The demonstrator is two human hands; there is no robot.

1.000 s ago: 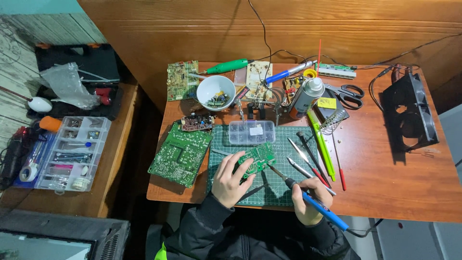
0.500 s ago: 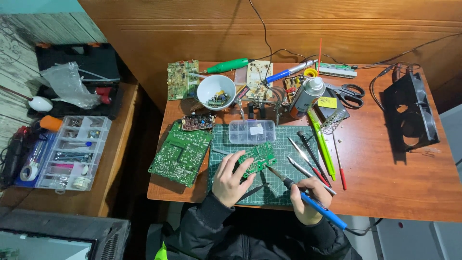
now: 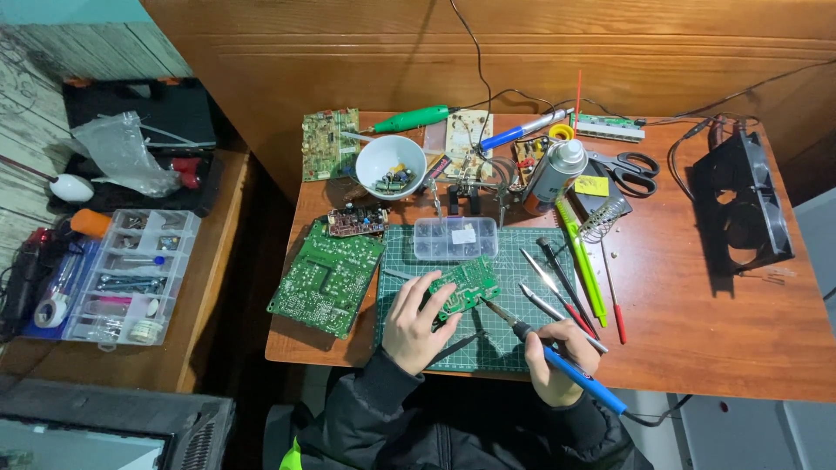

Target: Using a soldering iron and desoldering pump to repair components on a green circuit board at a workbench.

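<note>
My left hand [image 3: 416,318] pinches the board [image 3: 466,288] on the mat [image 3: 509,348]; my right hand [image 3: 553,357] grips the iron [image 3: 557,361], tip at the board's right edge.

On the cutting mat [image 3: 409,261]: small circuit board [image 3: 466,290], under the left hand [image 3: 416,320]. Right of it, soldering iron [image 3: 557,361] in the right hand [image 3: 550,361] (tip toward the board). Behind the board, parts box [image 3: 455,238]. Left of the mat, larger circuit board [image 3: 326,277]. Further back, bowl [image 3: 391,165]. Far right, fan [image 3: 740,209].
</note>
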